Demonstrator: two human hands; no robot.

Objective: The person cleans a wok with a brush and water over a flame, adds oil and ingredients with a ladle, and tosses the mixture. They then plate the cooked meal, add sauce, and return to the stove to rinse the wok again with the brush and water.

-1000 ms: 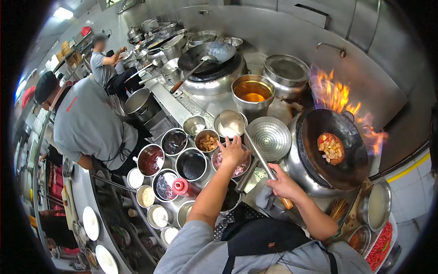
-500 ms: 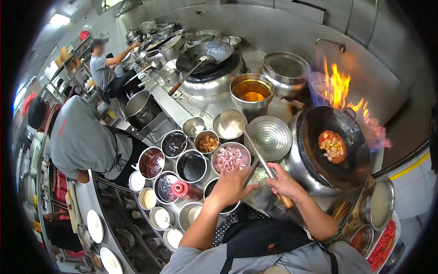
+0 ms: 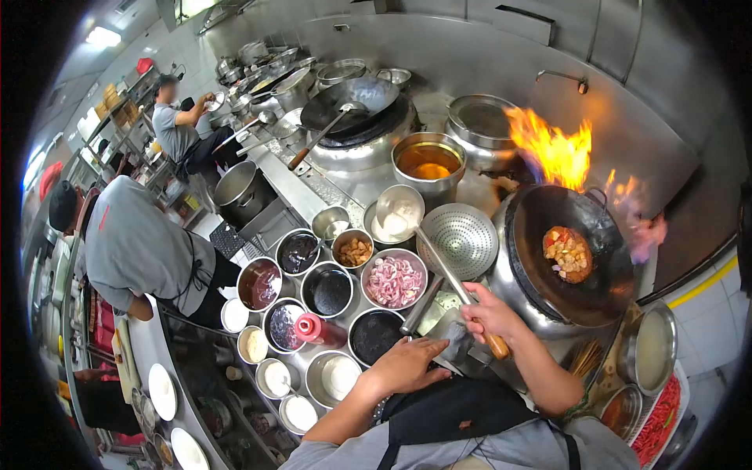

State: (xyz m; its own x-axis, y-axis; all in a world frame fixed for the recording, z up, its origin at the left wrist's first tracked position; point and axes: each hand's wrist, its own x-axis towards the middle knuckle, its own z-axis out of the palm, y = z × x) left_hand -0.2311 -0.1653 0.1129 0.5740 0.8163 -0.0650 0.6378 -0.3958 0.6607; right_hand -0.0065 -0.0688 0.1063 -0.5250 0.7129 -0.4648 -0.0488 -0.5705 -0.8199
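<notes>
My right hand (image 3: 487,317) is wrapped around the wooden handle of a long metal ladle (image 3: 448,276). The ladle's bowl, with something whitish in it, is over a metal pot (image 3: 371,229) of white contents, covering much of it. My left hand (image 3: 409,364) holds nothing, its fingers stretched out in front of the black apron (image 3: 462,403), close to a pot of dark liquid (image 3: 377,337). On the right, a black wok (image 3: 540,282) sits on a burner with a reddish mound of chopped food (image 3: 568,254) inside. Tall flames (image 3: 556,149) rise behind the wok.
A perforated strainer (image 3: 457,241) lies beside the ladle. Pots of sauces, sliced pinkish meat (image 3: 394,280) and a red squeeze bottle (image 3: 313,329) crowd the counter. Behind stand an oil pot (image 3: 428,163) and a second wok (image 3: 337,117). Two people in grey (image 3: 153,239) work at left.
My left hand has dropped toward the apron, uncovering the dark pot. The ladle's bowl has risen into view above the white contents. The flames have spread left behind the wok.
</notes>
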